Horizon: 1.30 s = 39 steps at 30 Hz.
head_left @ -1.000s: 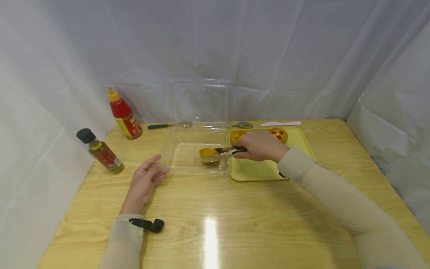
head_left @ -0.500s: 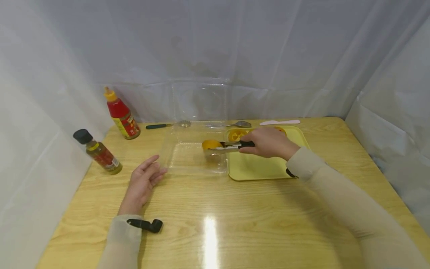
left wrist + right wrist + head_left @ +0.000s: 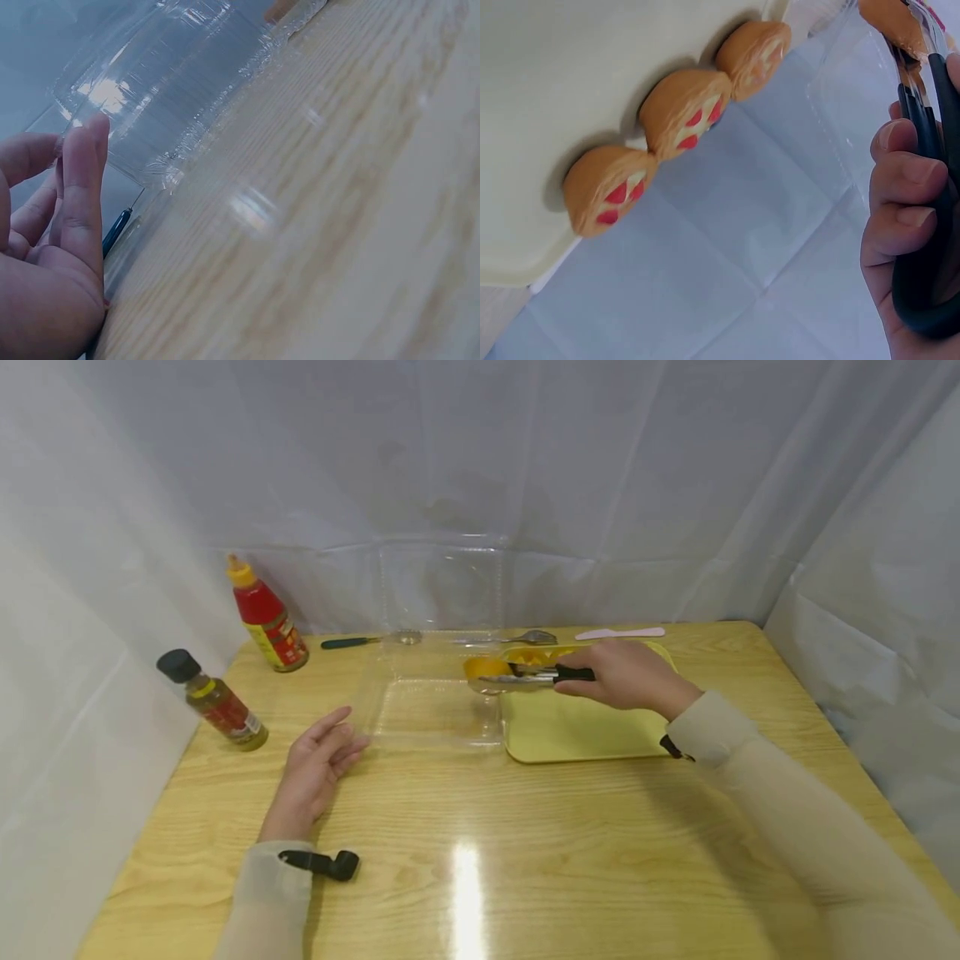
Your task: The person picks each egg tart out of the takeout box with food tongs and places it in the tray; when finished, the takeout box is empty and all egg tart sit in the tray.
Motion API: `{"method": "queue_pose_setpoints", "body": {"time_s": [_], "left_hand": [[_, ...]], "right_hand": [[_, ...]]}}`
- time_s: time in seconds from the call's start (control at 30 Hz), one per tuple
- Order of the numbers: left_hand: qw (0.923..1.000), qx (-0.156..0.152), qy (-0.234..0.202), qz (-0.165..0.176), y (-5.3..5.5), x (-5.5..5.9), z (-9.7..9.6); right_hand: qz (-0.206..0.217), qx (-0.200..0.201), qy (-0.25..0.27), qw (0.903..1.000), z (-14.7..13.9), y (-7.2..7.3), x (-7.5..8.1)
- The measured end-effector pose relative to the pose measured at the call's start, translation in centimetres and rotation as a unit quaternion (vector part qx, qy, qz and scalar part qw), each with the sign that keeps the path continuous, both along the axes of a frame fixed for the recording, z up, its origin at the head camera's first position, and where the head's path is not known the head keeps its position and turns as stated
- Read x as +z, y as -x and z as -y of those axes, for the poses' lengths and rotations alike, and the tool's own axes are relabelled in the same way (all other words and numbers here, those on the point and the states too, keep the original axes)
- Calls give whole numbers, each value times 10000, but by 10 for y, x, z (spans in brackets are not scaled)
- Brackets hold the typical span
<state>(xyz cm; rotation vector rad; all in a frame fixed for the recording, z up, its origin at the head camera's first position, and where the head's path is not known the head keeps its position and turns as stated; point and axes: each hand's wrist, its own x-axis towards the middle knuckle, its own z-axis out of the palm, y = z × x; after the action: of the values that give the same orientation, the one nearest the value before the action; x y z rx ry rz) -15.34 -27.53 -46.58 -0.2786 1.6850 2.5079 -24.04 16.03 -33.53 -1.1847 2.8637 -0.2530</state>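
Observation:
My right hand grips metal tongs with black handles. Between the tong tips is a tart, held over the right side of a clear plastic container whose lid stands raised at the back. On the yellow tray to the right, three tarts sit in a row, some with red pieces on top; my hand partly hides them in the head view. Relaxed, my left hand lies by the container's front left corner, fingertips right at its edge. In the left wrist view its fingers hold nothing.
At the left stand a red sauce bottle with a yellow cap and a black-capped bottle. Along the back edge lie a dark-handled utensil, a fork and a pink knife. White sheeting encloses the table.
My right hand has moved right and slightly back, carrying the tart in the tongs from low inside the container toward its right side. The left hand has stayed in place.

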Motion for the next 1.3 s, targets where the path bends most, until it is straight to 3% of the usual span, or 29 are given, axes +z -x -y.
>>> {"method": "queue_pose_setpoints", "body": {"time_s": [0.4,0.93,1.3], "left_hand": [[9999,27,-119,-27,-2,0,2],[9990,-44,-351,-268,-3,-1,2],[9987,-69,-415,-291,-6,-1,2]], "right_hand": [[-88,-416,181,9989,-38,-9,8],[-140,-1401,312,9895,-90,-21,18],[-279,-1671,511,9842,-123,-27,19]]}}
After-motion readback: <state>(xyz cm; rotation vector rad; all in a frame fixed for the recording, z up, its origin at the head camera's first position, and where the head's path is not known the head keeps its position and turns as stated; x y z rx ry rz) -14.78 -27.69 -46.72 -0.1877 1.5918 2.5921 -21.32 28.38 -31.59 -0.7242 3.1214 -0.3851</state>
